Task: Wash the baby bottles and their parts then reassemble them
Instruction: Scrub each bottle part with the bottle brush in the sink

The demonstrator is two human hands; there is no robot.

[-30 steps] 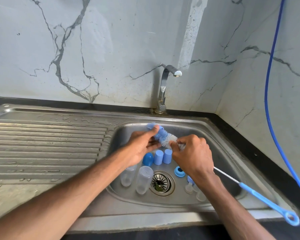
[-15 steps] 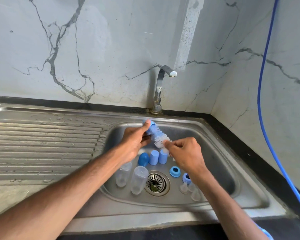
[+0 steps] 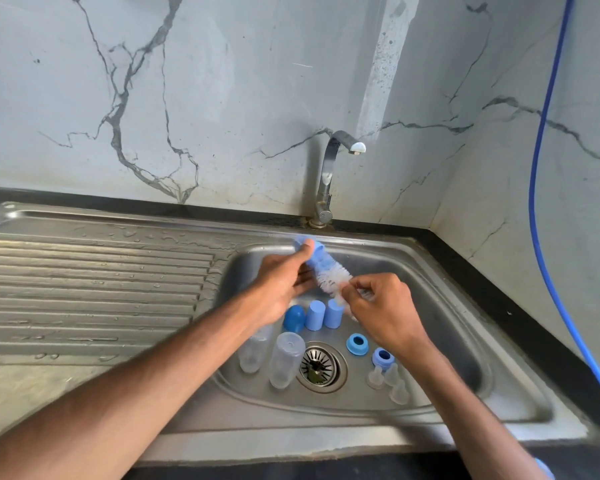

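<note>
So a second ago my right hand point(image 3: 387, 308) was wrapped over the neck of the bottle brush point(image 3: 328, 273). Now it's slid back, and just the thumb and fingertips pinch the white bristles at their lower end, so more of the bristle head shows. My left hand point(image 3: 278, 285) hasn't let go: fingers curled round the blue end, thumb on the tip. All this is up behind the drain point(image 3: 321, 367).

I reckon I'm still only cleaning the brush. The bottles point(image 3: 286, 362) lie left of the drain, the caps point(image 3: 315, 315) stand just behind it, and the rings point(image 3: 356, 342) and teats point(image 3: 376, 375) sit to its right, none of them touched. The tap point(image 3: 329, 174) is dry.

No brand or writing I can read anywhere.
</note>
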